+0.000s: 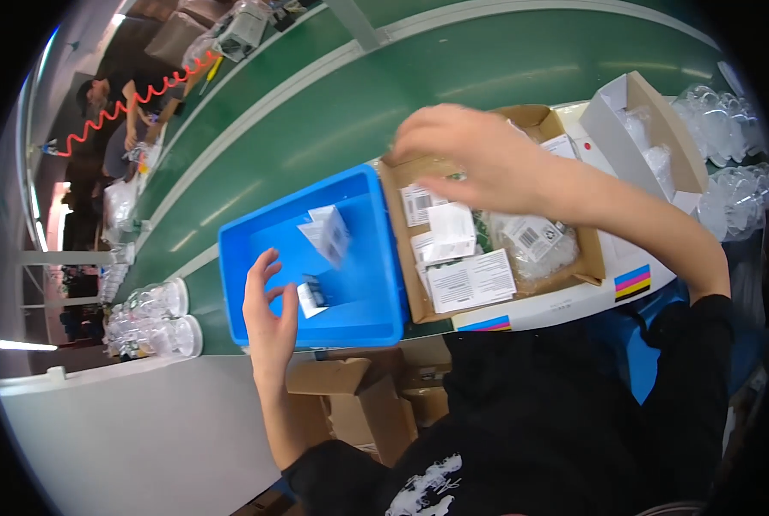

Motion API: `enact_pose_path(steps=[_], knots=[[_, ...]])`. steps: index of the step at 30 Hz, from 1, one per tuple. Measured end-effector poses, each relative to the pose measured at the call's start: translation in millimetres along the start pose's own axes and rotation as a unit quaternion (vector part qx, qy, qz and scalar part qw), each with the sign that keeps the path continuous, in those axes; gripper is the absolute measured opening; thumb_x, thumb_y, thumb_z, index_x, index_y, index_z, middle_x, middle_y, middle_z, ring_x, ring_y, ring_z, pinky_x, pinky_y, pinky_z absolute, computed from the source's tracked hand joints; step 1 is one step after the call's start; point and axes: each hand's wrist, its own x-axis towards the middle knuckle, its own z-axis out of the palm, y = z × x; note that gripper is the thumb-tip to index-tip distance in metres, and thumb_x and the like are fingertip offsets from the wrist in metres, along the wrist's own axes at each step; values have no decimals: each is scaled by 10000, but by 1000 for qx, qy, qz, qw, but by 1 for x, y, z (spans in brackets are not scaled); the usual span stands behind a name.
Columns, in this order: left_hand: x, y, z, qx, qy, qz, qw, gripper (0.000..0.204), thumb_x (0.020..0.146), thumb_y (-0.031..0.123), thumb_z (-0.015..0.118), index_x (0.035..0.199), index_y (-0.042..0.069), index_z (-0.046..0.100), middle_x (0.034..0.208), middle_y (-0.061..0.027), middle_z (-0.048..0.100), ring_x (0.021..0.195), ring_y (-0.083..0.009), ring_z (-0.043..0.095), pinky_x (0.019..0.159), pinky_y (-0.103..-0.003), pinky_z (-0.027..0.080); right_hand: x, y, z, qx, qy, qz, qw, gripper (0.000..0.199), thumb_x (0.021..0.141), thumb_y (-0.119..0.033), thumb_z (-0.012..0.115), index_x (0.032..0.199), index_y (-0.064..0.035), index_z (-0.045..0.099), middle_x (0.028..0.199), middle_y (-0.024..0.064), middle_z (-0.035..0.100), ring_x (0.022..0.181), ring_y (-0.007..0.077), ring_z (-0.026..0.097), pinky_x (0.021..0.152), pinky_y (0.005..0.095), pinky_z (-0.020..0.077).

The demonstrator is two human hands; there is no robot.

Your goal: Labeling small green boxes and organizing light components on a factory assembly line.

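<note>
My left hand (271,318) is over the near left part of a blue plastic bin (376,185), its fingers apart and nothing held. Close to its thumb is a small white and dark packet (312,297) in the bin. A folded white paper leaflet (326,234), blurred, shows over the bin's far part; I cannot tell whether it touches the bottom. My right hand (479,159) hangs above a cardboard box (591,249), slightly blurred, fingers stretched and thumb apart, nothing visible in it. In that box lie folded printed leaflets (470,281) and a clear bag with a barcode label (539,245).
A white-grey carton (608,120) with clear-wrapped pieces stands at the right, beside stacked clear plastic parts (720,129). More clear parts (156,318) sit at the left on the green bench (316,129). Cardboard boxes (359,404) lie below. Another person (126,129) is at the far left.
</note>
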Motion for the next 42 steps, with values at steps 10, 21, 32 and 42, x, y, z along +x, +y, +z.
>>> enact_pose_path(steps=[10, 21, 32, 42], knots=[[44, 77, 134, 132, -256, 349, 892, 657, 752, 111, 719, 1342, 58, 434, 1287, -193, 514, 1159, -365, 519, 943, -431, 447, -97, 76, -4, -191, -93, 125, 969, 809, 699, -236, 776, 1379, -25, 392, 1254, 222, 510, 1192, 371, 476, 1015, 440, 391], [42, 72, 100, -26, -163, 249, 954, 270, 759, -58, 627, 1017, 24, 631, 894, -118, 649, 809, -277, 649, 740, -326, 523, -63, 87, -14, -314, 3, 132, 940, 148, 792, -85, 575, 936, -58, 596, 798, 102, 648, 766, 296, 654, 648, 405, 514], [-46, 6, -18, 153, 228, 306, 912, 181, 790, -98, 619, 964, -48, 606, 995, -169, 635, 923, -294, 609, 834, -375, 484, 87, -52, 4, 38, 262, -209, 942, 209, 701, -51, 674, 905, -77, 641, 814, 80, 668, 760, 266, 678, 649, 362, 545], [-18, 20, 7, 112, 44, 179, 976, 178, 802, -49, 624, 977, -21, 639, 957, -134, 646, 893, -265, 619, 821, -350, 477, -49, 5, -20, -235, -217, 123, 939, 312, 804, -241, 694, 1019, -48, 575, 891, 116, 628, 891, 283, 637, 736, 382, 515]])
